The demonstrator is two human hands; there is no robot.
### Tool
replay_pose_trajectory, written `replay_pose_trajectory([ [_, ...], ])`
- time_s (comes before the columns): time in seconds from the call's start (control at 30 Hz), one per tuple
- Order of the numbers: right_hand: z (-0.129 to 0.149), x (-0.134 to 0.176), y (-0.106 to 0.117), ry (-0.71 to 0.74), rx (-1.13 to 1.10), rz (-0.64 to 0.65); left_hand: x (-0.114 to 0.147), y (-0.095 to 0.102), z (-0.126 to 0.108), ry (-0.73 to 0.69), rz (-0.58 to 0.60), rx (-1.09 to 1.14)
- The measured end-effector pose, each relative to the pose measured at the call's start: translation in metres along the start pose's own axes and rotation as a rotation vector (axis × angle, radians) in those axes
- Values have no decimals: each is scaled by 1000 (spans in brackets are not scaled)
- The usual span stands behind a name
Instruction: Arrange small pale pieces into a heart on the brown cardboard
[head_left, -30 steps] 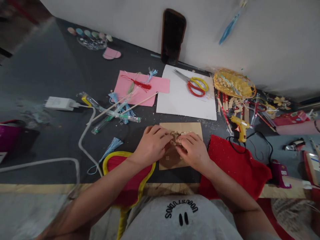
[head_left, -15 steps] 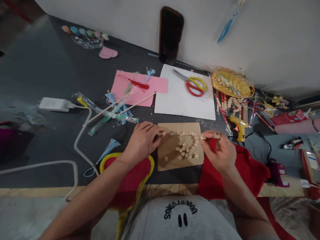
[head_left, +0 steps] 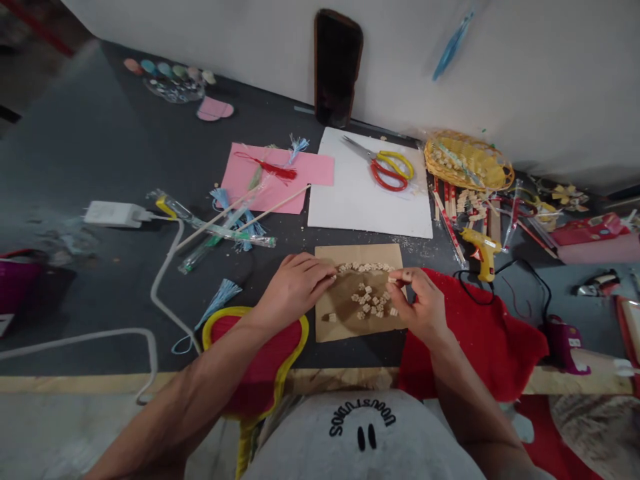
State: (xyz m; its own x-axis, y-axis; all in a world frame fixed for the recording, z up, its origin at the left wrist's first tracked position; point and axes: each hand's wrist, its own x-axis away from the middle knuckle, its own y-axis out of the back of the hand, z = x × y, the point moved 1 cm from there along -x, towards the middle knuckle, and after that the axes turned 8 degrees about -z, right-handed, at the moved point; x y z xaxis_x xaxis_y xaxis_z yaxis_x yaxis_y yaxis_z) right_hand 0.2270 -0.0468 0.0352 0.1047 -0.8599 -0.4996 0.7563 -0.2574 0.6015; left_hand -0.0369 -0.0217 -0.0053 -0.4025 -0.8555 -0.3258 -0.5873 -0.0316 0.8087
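Observation:
A string of small pale wooden beads (head_left: 364, 267) stretches almost straight between my two hands. My left hand (head_left: 295, 288) is closed in a pinch at its left end, fingertips over the edge of a brown card (head_left: 345, 331). At the other end, my right hand (head_left: 423, 305) pinches the string's last beads between thumb and fingers. Below the string, several loose beads (head_left: 367, 309) lie in a cluster on the card. One single bead (head_left: 331, 317) rests apart near the card's left side.
Scissors (head_left: 383, 167) lie on a white sheet (head_left: 345, 207). A wicker basket (head_left: 467, 180), a yellow glue gun (head_left: 483, 253) and red cloth (head_left: 480, 333) are at right. Left are pink paper (head_left: 310, 167), tassels (head_left: 223, 293), a white cable (head_left: 160, 280) and a yellow-rimmed red fan-shaped piece (head_left: 260, 353).
The bead string, earlier curving down at its right side, is now nearly straight. My right hand has moved left and my left hand slightly right, both still pinching.

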Motion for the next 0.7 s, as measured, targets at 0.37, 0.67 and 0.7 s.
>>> replay_pose_trajectory([
  [0.37, -7, 2, -7, 32, -27, 40, -1, 4, 4, 38, -14, -66],
  [0.67, -7, 4, -5, 24, -57, 72, -6, 3, -6, 35, -34, -57],
  [0.7, -7, 4, -5, 24, -57, 75, -7, 3, -8, 42, -33, -59],
])
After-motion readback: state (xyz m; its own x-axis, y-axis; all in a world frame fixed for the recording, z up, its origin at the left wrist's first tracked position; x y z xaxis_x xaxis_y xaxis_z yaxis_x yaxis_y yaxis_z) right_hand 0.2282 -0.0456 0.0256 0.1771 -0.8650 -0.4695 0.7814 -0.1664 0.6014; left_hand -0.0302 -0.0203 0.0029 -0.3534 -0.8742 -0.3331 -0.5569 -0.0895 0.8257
